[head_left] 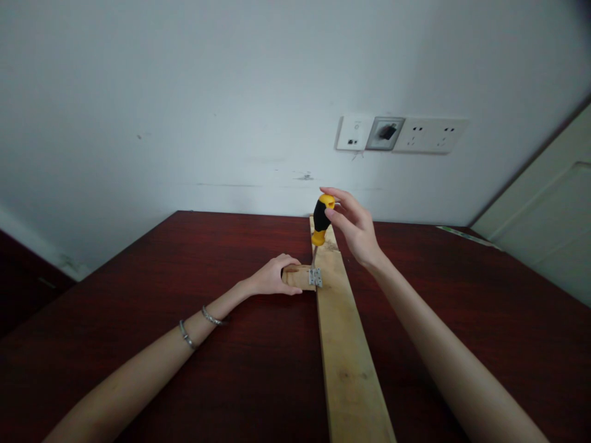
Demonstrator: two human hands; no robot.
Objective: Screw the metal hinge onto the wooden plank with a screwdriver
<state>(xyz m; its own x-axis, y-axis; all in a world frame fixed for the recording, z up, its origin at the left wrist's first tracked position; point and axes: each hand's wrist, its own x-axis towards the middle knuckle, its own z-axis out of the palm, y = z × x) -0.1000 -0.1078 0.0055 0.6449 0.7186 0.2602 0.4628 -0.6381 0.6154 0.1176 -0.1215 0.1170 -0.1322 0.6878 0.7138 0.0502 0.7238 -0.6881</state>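
My right hand [355, 226] has its fingers round the yellow and black handle of a screwdriver [322, 216]. The shaft points down, and its tip meets a small metal hinge [315, 277]. That hinge lies across the joint between a short wooden block [298, 278] and a long wooden plank [346, 332]. With thumb and fingers on opposite edges, my left hand [270, 277] grips the block and keeps it against the plank's left side. Whether a screw sits under the tip is too small to tell.
The dark red wooden table [221, 369] carries the plank, which runs from the near edge to the wall [231, 111]. Sockets [429, 135] and a black plug [388, 131] are on the wall. A thin printed strip [466, 235] lies at the far right edge.
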